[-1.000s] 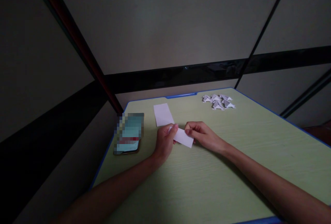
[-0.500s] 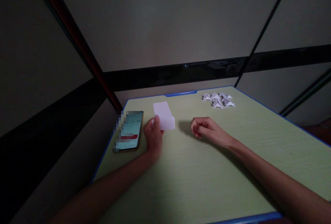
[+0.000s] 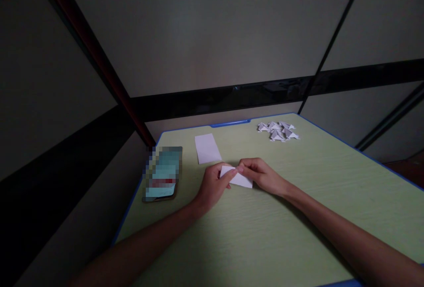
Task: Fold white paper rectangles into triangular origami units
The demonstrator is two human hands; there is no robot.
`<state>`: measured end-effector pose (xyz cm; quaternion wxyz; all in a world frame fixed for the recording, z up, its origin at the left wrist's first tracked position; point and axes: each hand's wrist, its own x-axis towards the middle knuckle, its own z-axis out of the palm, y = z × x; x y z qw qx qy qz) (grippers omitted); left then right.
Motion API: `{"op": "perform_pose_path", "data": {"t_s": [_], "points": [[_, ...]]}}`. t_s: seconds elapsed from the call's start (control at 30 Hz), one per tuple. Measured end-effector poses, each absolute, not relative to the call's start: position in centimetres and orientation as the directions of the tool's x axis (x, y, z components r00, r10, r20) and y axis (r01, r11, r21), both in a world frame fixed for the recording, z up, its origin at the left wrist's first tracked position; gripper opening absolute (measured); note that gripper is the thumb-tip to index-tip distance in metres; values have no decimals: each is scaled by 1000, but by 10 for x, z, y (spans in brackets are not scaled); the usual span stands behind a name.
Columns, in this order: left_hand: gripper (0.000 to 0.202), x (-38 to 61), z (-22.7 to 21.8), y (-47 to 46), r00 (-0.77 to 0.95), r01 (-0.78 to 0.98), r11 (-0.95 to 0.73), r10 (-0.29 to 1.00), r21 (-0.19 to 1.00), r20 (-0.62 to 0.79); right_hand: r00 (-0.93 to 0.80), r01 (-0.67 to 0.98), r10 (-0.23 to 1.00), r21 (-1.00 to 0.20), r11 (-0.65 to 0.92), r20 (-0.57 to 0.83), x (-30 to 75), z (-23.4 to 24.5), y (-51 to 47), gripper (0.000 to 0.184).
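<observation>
A small white piece of paper (image 3: 241,180) is held between my two hands over the middle of the table. My left hand (image 3: 215,183) grips its left end, thumb on top. My right hand (image 3: 260,174) pinches its upper edge close to the left thumb, fingers curled. The undersides of the fingers are hidden. Just beyond the left hand, a white paper sheet (image 3: 207,148) lies flat on the table.
The pale green table (image 3: 318,216) has a blue edge. A phone (image 3: 162,174), partly pixelated, lies at its left side. Several folded paper figures (image 3: 277,135) sit together at the far right. Behind the table stands a panelled wall (image 3: 212,48) with a dark band.
My left hand has moved right and nearer with the small paper, away from the flat sheet. My right hand, earlier curled apart from it, now pinches the paper too.
</observation>
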<state>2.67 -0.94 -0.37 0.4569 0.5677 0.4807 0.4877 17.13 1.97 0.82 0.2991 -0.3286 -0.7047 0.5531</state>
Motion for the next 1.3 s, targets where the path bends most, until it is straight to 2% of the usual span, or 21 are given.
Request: {"op": "perform_pose_path", "data": {"t_s": [0.13, 0.27, 0.4, 0.47, 0.53, 0.67, 0.9, 1.1, 1.3], "points": [[23, 27, -3, -9, 52, 68, -143, 989, 987, 140, -585, 66, 808, -988, 138, 74, 172, 11, 20, 37], [21, 24, -1, -6, -122, 30, -157, 980, 987, 159, -575, -56, 816, -998, 37, 62, 171, 11, 18, 39], [17, 16, -3, 1, -244, -152, -181, 960, 972, 141, -390, -156, 913, -986, 60, 118, 173, 11, 22, 39], [18, 15, -3, 1, -176, -214, -146, 978, 966, 109, -334, -133, 933, -986, 97, 137, 173, 10, 24, 37], [22, 17, -2, 0, -96, -215, -123, 990, 969, 104, -353, -84, 927, -991, 106, 129, 172, 10, 24, 37], [21, 21, 1, -6, -29, -88, -170, 985, 981, 168, -474, 22, 878, -996, 85, 65, 168, 8, 20, 33], [17, 23, 2, -7, -53, 41, -177, 982, 983, 179, -519, 124, 853, -983, 133, 50, 169, 8, 19, 28], [14, 22, 1, -8, -38, 48, -142, 989, 989, 144, -479, 117, 877, -988, 102, 33, 170, 10, 20, 28], [22, 22, 3, -8, -73, 24, -131, 989, 991, 132, -517, 121, 855, -984, 127, 47, 171, 7, 20, 28]]}}
